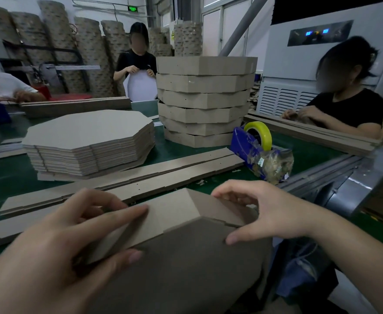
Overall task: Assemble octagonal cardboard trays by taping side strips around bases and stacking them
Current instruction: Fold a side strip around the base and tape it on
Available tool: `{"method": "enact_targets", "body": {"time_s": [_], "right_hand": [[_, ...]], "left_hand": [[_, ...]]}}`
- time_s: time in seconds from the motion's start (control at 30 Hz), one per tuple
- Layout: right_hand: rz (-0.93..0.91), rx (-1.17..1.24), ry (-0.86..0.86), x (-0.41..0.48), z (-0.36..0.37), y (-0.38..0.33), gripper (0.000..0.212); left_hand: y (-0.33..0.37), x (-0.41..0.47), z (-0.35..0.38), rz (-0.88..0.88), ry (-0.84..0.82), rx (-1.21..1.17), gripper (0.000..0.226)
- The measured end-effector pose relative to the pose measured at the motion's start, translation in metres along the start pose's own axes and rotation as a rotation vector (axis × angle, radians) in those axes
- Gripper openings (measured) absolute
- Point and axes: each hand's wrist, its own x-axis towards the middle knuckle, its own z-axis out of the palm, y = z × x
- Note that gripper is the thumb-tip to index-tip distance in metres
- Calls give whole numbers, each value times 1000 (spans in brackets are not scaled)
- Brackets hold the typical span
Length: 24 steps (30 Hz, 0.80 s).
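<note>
Right in front of us, we hold a half-built tray tilted up over the near edge of the green tabletop [9, 177]. Our left hand [72, 234] grips the side strip [174, 211], with the fingers laid along its outer face and the thumb tucked beneath against the octagonal base [186, 268]. Our right hand [260, 211] curls its fingers over the strip's top edge at the next fold, and its thumb presses down on the base beside a notch. The strip stands bent around two or three edges of the base.

Just beyond our hands, loose strips [140, 177] lie flat and lengthwise on the tabletop. Behind them on the left sits a pile of flat bases [88, 141]. To the right of that pile rises a stack of finished trays [205, 100], several high and slightly uneven. A blue tape dispenser [244, 146] carrying a yellow tape roll [259, 132] stands near the foot of that stack, on our right, with crumpled tape stuck to its front.

Three other people work around the tabletop, and the far one holds a white octagonal sheet [140, 87]. Tall leaning cardboard stacks [90, 53] fill the back wall.
</note>
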Motion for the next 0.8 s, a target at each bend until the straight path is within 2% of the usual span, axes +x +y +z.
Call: {"method": "enact_targets", "body": {"time_s": [0.13, 0.23, 0.3, 0.33, 0.4, 0.47, 0.67, 0.8], "right_hand": [[-85, -84, -7, 7, 4, -17, 56], [-124, -143, -49, 13, 10, -20, 60], [-44, -70, -119, 15, 7, -15, 55], [3, -27, -132, 15, 4, -10, 46], [56, 36, -87, 15, 4, 1, 26], [58, 119, -46, 17, 10, 9, 17], [-9, 273, -63, 31, 18, 10, 12], [-9, 372, -118, 40, 18, 12, 13]], "left_hand": [[28, 17, 6, 89, 7, -20, 51], [38, 22, 16, 119, -24, -49, 36], [34, 20, 15, 96, -35, -42, 33], [31, 18, 14, 84, -27, -36, 32], [27, 13, 12, 60, -6, -30, 31], [26, 12, 12, 46, 16, -19, 29], [44, 29, 22, 111, -88, 165, 34], [44, 29, 21, 95, -69, 96, 34]]}}
